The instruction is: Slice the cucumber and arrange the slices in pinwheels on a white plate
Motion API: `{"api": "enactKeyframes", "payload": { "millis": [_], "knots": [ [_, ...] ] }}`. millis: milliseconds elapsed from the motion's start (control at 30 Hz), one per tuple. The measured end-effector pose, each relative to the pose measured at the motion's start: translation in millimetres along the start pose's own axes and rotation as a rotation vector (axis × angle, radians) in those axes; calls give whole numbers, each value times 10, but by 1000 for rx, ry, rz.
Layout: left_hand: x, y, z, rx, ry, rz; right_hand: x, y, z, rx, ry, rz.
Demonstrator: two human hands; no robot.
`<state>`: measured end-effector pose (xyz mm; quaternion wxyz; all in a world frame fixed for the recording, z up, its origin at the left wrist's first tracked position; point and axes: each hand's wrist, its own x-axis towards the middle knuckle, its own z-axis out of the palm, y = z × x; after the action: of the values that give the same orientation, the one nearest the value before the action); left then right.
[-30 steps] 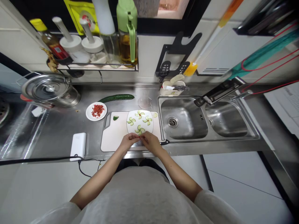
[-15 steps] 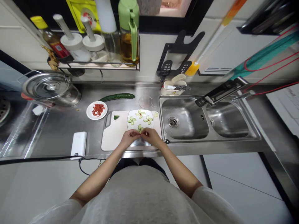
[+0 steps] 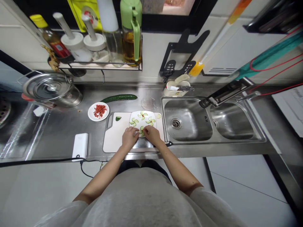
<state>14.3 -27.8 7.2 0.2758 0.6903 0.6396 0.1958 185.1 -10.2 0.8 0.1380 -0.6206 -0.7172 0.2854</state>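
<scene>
A white plate (image 3: 147, 115) lies on the pale cutting board (image 3: 113, 138) and carries several pinwheels of green cucumber slices (image 3: 142, 115), some with red centres. Both hands meet at the pinwheel nearest me. My left hand (image 3: 130, 136) is at its left side, fingertips pinched together; what they hold, if anything, is too small to tell. My right hand (image 3: 151, 133) touches its right side with closed fingers, their contents hidden. A cucumber end piece (image 3: 118, 118) sits on the board's left part. Under the plate's front edge shows a knife blade, its black handle (image 3: 169, 143) at the right.
Behind the board lies a long cucumber (image 3: 120, 98). A small white dish (image 3: 90, 112) holds red berries. The white power bank (image 3: 80, 146) with a cable is at the front left, a steel pot (image 3: 71, 96) at the back left. The double sink (image 3: 189, 126) is on the right.
My hands have moved apart and slightly forward, from together at the plate's front edge to either side of the nearest pinwheel. The pinwheel now shows between them.
</scene>
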Motion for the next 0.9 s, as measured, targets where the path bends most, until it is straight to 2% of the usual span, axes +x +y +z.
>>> {"api": "enactKeyframes", "payload": {
  "millis": [200, 333, 500, 700, 900],
  "knots": [
    [-85, -89, -48, 15, 0, -28, 24, 205, -261, 123, 229, 51],
    [-142, -158, -71, 20, 35, -63, -3, 306, -361, 179, 274, 98],
    [-156, -124, -25, 67, 41, -57, -45, 340, -308, 229, 305, 129],
    [-134, -9, 100, 92, 48, -77, -72, 354, -240, 201, 263, 135],
    [-87, 68, 156, 119, 60, -98, -80, 224, -186, 90, 73, 61]
  ]
}}
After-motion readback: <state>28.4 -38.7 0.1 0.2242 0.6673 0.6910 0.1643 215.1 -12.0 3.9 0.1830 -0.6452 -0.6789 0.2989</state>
